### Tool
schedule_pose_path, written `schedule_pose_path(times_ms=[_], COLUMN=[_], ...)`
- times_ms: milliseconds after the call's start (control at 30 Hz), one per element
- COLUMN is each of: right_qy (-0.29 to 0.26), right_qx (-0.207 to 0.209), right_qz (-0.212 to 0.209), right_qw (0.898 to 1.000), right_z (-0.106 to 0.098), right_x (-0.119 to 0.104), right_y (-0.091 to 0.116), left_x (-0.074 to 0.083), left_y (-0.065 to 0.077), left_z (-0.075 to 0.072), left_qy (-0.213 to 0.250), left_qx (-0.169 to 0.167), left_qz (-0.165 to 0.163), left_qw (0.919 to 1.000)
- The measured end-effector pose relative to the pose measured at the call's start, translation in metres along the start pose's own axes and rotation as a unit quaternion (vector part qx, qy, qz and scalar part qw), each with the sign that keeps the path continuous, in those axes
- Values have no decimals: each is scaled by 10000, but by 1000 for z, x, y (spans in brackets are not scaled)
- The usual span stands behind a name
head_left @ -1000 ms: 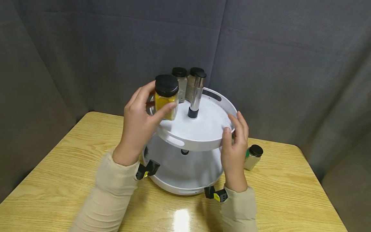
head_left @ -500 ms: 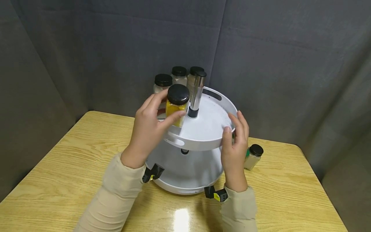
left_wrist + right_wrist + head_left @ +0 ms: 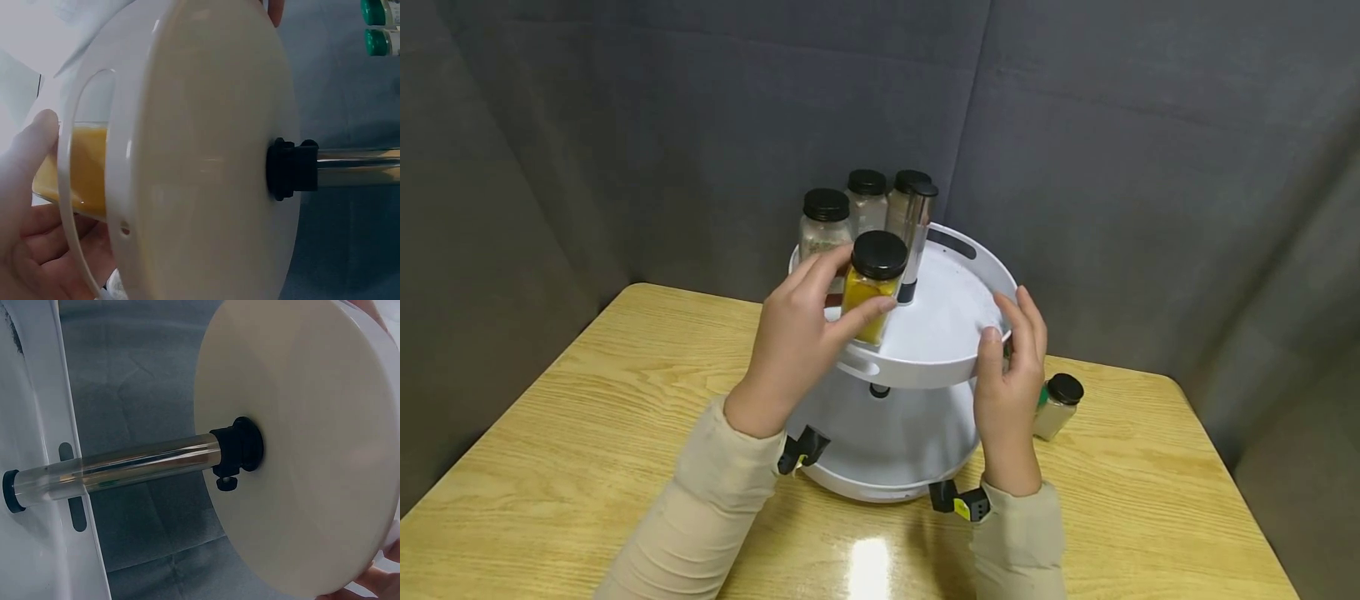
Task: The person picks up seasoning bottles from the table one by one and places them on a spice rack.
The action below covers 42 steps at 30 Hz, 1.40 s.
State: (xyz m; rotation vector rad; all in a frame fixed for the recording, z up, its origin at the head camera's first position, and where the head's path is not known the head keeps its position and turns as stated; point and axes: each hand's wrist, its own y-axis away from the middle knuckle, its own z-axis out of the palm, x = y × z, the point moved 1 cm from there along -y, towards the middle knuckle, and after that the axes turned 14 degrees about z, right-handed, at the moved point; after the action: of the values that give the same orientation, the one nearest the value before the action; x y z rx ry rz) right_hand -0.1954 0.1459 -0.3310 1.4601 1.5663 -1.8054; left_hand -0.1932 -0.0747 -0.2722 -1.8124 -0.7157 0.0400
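Note:
My left hand point(image 3: 808, 325) grips a square glass spice jar point(image 3: 871, 312) of yellow spice with a black lid, low over the near left part of the upper tray point(image 3: 951, 321). In the left wrist view, the yellow jar point(image 3: 89, 169) shows through the handle slot in the tray's wall. My right hand point(image 3: 1011, 375) holds the upper tray's rim at the right, thumb nearest me and fingertips over the edge. Three more black-lidded jars stand at the back left of this tray, the nearest being a clear jar point(image 3: 824, 225).
A metal post point(image 3: 917, 237) rises through the upper tray. The wider lower tray point(image 3: 887, 433) sits below it on the wooden table point(image 3: 587, 450). To the right stands a pale-filled jar point(image 3: 1056, 408) with a black lid; green-lidded jars point(image 3: 376, 42) show in the left wrist view.
My left hand has carried the yellow spice jar rightward and lower over the upper tray, uncovering the clear jar behind it. My right hand has stayed at the rim.

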Motion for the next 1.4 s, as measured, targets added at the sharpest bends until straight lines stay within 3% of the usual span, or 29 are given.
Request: schedule_pose_path(times_ms=[767,1167,1400], right_qy=[75,50,-5], right_qx=[-70,-91,-103], right_qz=[13,-20,-46], right_qw=[9999,9999,9999], right_z=[3,3,3], right_x=[-2,-2,-2], right_y=[2,2,2], left_x=[1,3,5], left_y=[6,6,6], left_z=[1,0,0], left_qy=[-694,-798,-826], left_qx=[-174,-306,-460], left_qz=[270,62,-312], left_qw=[9971,9963,9950])
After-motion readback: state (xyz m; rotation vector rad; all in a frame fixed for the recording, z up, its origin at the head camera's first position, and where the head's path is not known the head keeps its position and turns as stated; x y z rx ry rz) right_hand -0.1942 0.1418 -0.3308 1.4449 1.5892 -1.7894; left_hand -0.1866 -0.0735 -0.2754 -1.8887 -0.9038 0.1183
